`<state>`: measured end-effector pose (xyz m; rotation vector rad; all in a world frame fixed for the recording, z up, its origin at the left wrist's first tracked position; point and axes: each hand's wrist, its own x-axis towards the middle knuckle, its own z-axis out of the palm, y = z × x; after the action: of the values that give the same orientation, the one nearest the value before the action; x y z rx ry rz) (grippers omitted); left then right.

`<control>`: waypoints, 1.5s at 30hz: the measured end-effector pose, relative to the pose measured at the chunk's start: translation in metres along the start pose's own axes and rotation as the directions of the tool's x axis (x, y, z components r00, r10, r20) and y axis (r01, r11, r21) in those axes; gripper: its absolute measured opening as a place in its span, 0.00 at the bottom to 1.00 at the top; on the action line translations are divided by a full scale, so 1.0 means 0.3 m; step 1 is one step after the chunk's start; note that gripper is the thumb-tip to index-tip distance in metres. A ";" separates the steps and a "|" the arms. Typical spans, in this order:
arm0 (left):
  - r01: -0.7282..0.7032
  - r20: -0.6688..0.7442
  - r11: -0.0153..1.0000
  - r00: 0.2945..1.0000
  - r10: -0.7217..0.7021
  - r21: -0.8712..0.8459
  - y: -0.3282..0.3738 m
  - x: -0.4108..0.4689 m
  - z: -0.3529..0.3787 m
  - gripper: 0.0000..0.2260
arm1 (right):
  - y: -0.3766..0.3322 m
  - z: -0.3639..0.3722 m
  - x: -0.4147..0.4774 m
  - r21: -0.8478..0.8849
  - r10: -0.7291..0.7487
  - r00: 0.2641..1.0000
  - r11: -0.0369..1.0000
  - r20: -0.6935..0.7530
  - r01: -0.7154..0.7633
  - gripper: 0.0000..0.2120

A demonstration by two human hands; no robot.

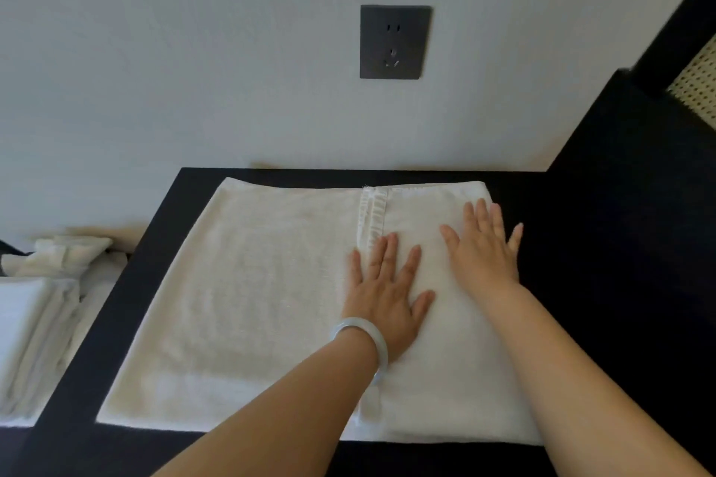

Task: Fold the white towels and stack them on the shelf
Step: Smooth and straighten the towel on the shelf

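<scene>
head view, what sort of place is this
Probably a hotel room, though a home is possible: a white towel spread on a black table, a stack of folded towels at left, a dark wall socket above.

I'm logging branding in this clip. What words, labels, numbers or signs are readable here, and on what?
No readable text anywhere in view.
On the wall socket: only plug slots, no lettering visible.
On the towel: plain cloth with a stitched hem, no tag showing.
On the bracelet: no marking visible.
</scene>
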<state>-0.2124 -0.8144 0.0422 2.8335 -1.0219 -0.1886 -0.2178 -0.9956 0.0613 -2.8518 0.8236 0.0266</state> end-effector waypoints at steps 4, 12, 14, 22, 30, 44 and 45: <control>-0.001 0.046 1.000 0.999 0.001 -0.012 -0.002 0.006 -0.015 0.26 | -0.093 0.068 -0.208 -0.070 -0.130 0.988 0.990 -0.081 0.124 0.31; 0.124 0.019 0.983 0.992 -0.122 -0.134 -0.262 -0.095 -0.106 0.26 | -0.150 0.031 -0.267 -0.042 -0.077 0.997 0.996 0.026 0.078 0.32; 0.312 0.010 0.942 0.950 -0.314 -0.121 -0.429 -0.158 -0.133 0.26 | -0.217 0.040 -0.305 -0.009 -0.177 0.984 0.984 0.027 0.178 0.34; 0.713 0.102 0.670 0.696 -0.711 -0.206 -0.768 -0.307 -0.242 0.31 | -0.413 0.125 -0.324 -0.030 -0.282 0.957 0.958 0.066 0.284 0.34; 0.692 0.594 0.133 0.688 -0.417 -0.709 -0.861 -0.339 -0.384 0.18 | -0.403 0.105 -0.321 0.040 -0.278 0.956 0.960 0.096 0.276 0.34; 0.137 0.346 0.528 0.881 0.321 -0.838 0.050 -0.035 -0.523 0.30 | -0.008 -0.200 -0.328 0.952 0.281 0.915 0.008 0.290 -0.305 0.14; 0.062 0.393 0.678 0.852 0.346 -0.732 0.112 -0.017 -0.481 0.32 | 0.045 -0.215 -0.333 0.944 0.325 0.903 0.076 0.282 -0.322 0.13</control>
<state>-0.2144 -0.8262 0.1899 1.9662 -0.9476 -1.1093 -0.3116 -0.9651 0.1293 -1.3165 0.9437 -0.3440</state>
